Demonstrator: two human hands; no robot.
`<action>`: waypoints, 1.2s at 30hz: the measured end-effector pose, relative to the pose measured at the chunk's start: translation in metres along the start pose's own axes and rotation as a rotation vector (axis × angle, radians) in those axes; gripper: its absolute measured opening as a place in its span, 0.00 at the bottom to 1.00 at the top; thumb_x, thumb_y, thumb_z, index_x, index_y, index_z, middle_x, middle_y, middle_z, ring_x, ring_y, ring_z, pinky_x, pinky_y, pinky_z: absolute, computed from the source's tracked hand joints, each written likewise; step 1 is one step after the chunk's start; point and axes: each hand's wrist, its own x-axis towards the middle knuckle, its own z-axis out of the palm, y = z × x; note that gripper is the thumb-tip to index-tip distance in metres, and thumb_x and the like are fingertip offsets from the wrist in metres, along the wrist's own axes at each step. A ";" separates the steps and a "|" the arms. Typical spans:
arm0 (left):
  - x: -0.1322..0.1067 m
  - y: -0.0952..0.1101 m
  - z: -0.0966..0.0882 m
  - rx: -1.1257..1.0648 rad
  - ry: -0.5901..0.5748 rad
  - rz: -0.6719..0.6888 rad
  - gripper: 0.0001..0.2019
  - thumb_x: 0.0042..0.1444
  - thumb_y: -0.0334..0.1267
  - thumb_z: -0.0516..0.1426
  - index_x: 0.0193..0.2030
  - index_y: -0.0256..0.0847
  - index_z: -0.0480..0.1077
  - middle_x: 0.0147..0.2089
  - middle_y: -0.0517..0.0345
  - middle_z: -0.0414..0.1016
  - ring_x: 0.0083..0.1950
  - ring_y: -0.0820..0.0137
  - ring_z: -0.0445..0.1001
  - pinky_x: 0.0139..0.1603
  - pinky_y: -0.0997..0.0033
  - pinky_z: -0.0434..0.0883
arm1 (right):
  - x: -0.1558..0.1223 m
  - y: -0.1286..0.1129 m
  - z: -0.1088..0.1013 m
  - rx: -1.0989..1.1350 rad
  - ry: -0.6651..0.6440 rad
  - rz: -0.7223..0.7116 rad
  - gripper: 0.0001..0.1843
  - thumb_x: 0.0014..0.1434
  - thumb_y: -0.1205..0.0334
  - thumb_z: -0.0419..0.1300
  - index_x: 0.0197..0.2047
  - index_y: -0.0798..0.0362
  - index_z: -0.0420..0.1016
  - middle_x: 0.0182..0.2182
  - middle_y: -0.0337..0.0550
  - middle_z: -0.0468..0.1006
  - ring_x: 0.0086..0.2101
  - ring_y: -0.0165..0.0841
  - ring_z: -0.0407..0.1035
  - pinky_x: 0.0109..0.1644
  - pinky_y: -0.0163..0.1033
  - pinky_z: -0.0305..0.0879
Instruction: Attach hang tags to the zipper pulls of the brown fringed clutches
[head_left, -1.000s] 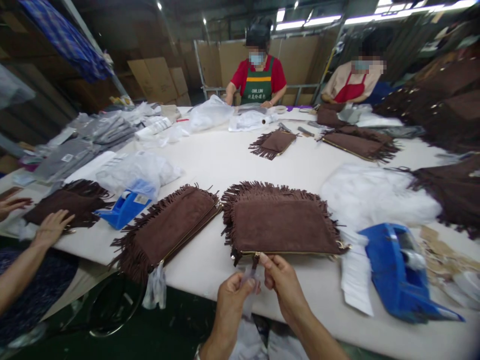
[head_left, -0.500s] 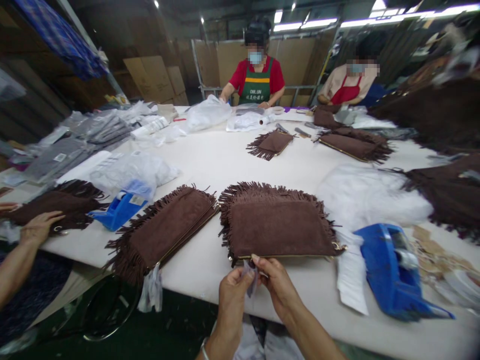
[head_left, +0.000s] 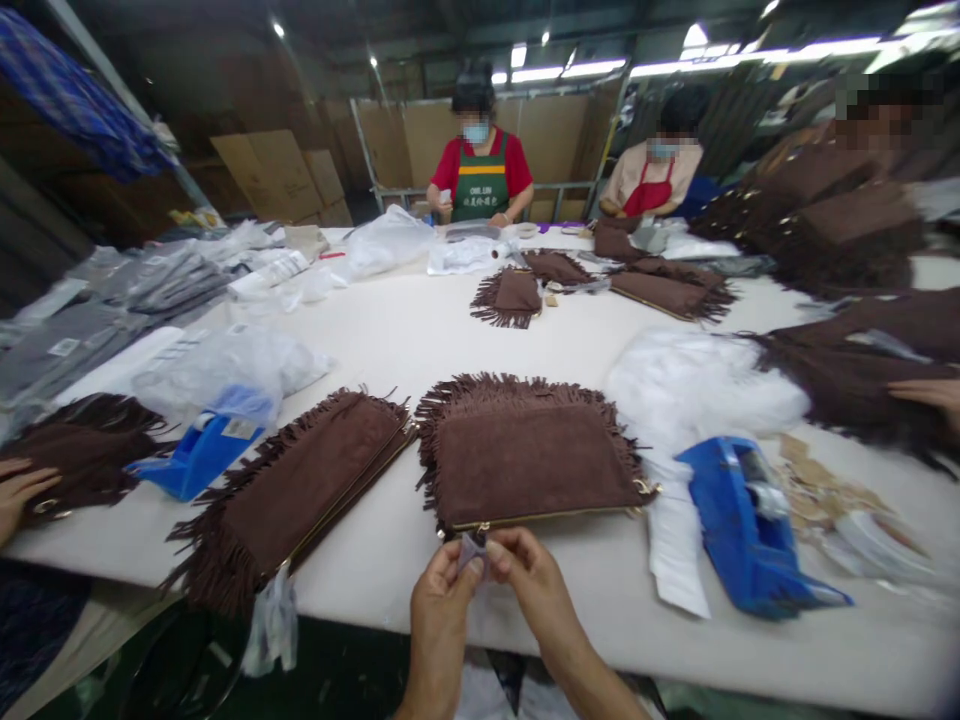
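The white bench fills the view. Near its 6 o'clock edge lies a brown fringed pouch, with its gold zip toward the person. A second pouch sits at its 9 o'clock and a blue tape dispenser at its 3 o'clock. Just below the zip, the left hand and right hand meet. Each grip pinches a small clear wrap, from 9 and 3 o'clock.

clear wrapper, brown fringed pouch lying flat
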 end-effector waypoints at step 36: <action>0.004 -0.010 0.000 0.167 -0.034 0.126 0.19 0.52 0.46 0.61 0.47 0.37 0.75 0.46 0.48 0.79 0.47 0.60 0.74 0.49 0.66 0.68 | -0.004 -0.003 -0.010 -0.256 0.049 -0.073 0.16 0.58 0.48 0.58 0.31 0.53 0.72 0.23 0.37 0.69 0.27 0.32 0.62 0.32 0.35 0.58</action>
